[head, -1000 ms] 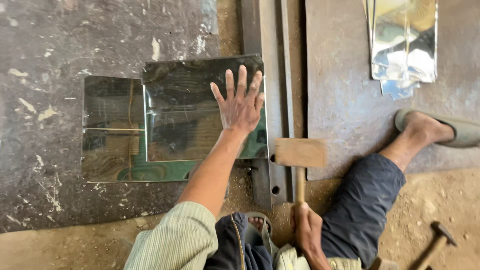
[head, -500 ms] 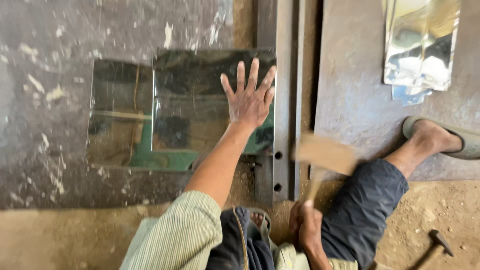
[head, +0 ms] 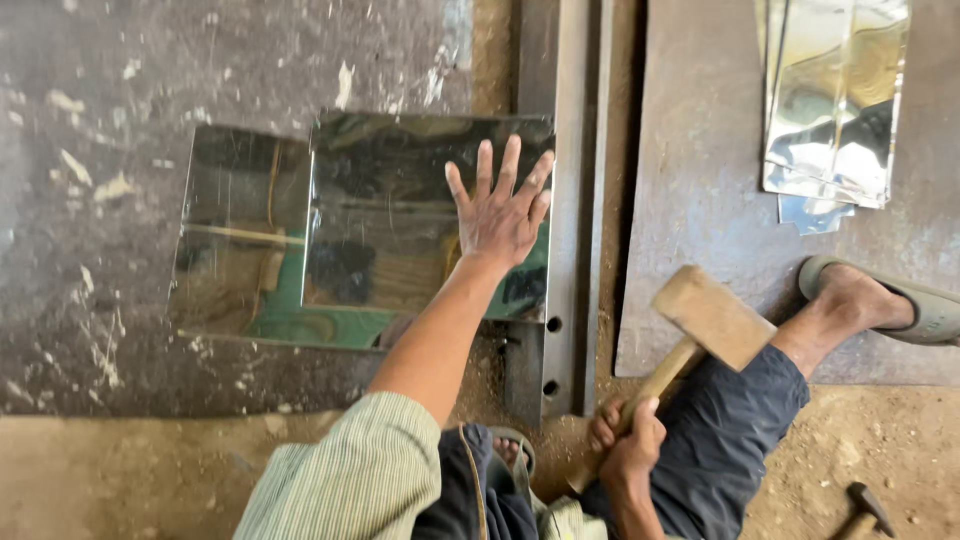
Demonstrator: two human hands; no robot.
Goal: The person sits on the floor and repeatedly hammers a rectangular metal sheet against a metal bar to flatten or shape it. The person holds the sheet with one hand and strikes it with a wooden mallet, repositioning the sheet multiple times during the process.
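Note:
My left hand (head: 500,205) lies flat, fingers spread, on the right part of a shiny folded metal sheet (head: 300,230) that rests on a dark metal plate (head: 150,90). The sheet's right edge meets a long steel angle bar (head: 568,150). My right hand (head: 625,440) grips the handle of a wooden mallet (head: 712,315), whose head is raised and tilted right, above the edge of a second plate (head: 700,180) and close to my knee.
A stack of shiny metal sheets (head: 830,100) lies at the top right. My foot in a grey sandal (head: 880,300) rests on the right plate. A small hammer (head: 860,510) lies on the sandy ground (head: 120,470) at the bottom right.
The mallet head has swung up and to the right, away from the angle bar. My left hand stays pressed flat on the sheet.

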